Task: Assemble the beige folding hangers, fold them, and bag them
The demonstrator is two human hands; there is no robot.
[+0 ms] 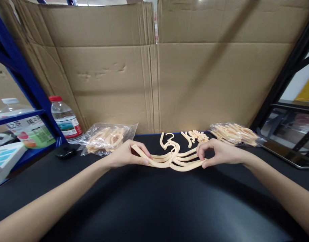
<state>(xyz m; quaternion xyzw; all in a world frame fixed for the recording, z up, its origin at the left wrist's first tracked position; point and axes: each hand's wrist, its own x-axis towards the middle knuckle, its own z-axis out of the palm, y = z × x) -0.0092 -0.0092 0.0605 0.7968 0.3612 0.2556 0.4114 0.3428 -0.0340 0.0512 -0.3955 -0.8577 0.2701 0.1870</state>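
Note:
Several beige plastic clothes hangers (184, 166) are bunched together in front of me, their arms fanned out to both sides and their curved hooks close together in the middle. My left hand (133, 154) is closed round the left arms, with the thumb along the front one, whose end sticks up past the fingers. My right hand (217, 153) pinches the right tip of the front hanger between thumb and fingers. Behind the bunch lie a loose hanger arm (162, 139) and a row of short curved beige pieces (187, 138).
Clear plastic bags of beige hanger parts lie at the back left (106, 137) and back right (232, 132). A red-capped water bottle (66, 117) and a small black object (65, 152) stand left. A cardboard wall (114, 77) closes off the back of the black table (154, 208).

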